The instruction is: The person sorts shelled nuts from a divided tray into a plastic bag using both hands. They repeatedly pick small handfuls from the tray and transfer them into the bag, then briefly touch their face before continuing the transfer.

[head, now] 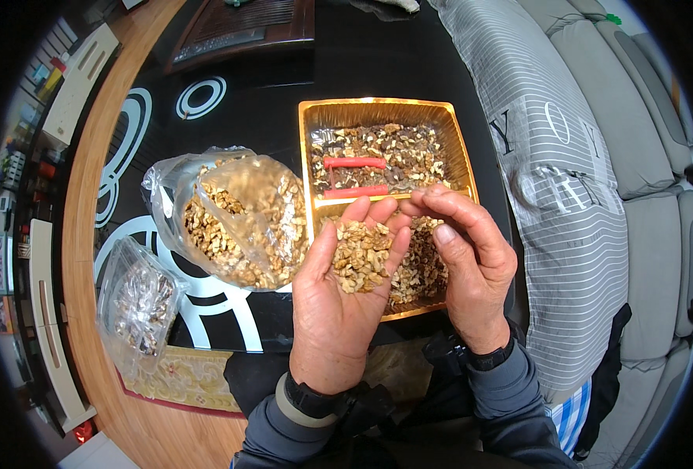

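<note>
My left hand (337, 311) is palm up over the near part of a gold plastic tray (306, 152), with a heap of walnut kernels (363, 255) in its cupped palm. Close to its fingertips, my right hand (475, 264) is half curled, its thumb apart from the fingers; nothing shows between them. Walnut pieces (420, 275) fill the tray's near compartment, partly hidden by both hands. In the far compartment are dark and pale walnut fragments (405, 138). A tool with two red handles (355, 162) lies on them, near the divider.
Left of the tray, an open clear plastic bag (247, 228) bulges with walnut kernels. A smaller clear bag (141, 311) with darker contents sits at the edge of the black table (264, 117). A dark wooden tea tray (247, 29) stands farther back. The grey sofa (651, 252) is at right.
</note>
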Motion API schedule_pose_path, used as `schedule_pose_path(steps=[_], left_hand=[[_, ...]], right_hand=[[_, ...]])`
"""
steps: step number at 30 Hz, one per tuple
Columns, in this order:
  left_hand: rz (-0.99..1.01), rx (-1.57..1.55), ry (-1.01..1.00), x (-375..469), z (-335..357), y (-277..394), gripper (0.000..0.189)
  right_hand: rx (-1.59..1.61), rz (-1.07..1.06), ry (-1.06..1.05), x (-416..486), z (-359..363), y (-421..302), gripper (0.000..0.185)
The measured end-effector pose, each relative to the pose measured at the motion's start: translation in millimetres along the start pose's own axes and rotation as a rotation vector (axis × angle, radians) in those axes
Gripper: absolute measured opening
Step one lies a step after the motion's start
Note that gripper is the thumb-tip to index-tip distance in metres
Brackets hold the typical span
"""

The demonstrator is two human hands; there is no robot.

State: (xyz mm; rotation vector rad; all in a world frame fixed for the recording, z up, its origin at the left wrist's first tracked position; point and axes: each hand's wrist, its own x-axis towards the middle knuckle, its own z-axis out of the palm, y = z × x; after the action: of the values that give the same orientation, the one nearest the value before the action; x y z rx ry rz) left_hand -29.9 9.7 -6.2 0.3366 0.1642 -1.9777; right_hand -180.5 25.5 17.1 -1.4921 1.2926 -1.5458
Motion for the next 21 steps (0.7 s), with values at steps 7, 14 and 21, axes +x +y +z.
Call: schedule_pose_path(steps=[7, 14, 21], left_hand=[[0.064, -0.107, -0.089, 1.7, -4.4, 4.7, 0.051], [0.040, -0.167, -0.123, 3.9, -5.1, 5.1, 0.053], [0.035, -0.148, -0.064, 4.7, -5.1, -0.2, 0.049]], right_hand=[[-0.275, -0.148, 0.028, -1.6, 2.1, -1.1, 0.016], [-0.382, -0.242, -0.025, 0.7, 6.5, 6.0, 0.025], [-0.598, -0.341, -0.063, 7.1, 4.5, 12.8, 0.034]])
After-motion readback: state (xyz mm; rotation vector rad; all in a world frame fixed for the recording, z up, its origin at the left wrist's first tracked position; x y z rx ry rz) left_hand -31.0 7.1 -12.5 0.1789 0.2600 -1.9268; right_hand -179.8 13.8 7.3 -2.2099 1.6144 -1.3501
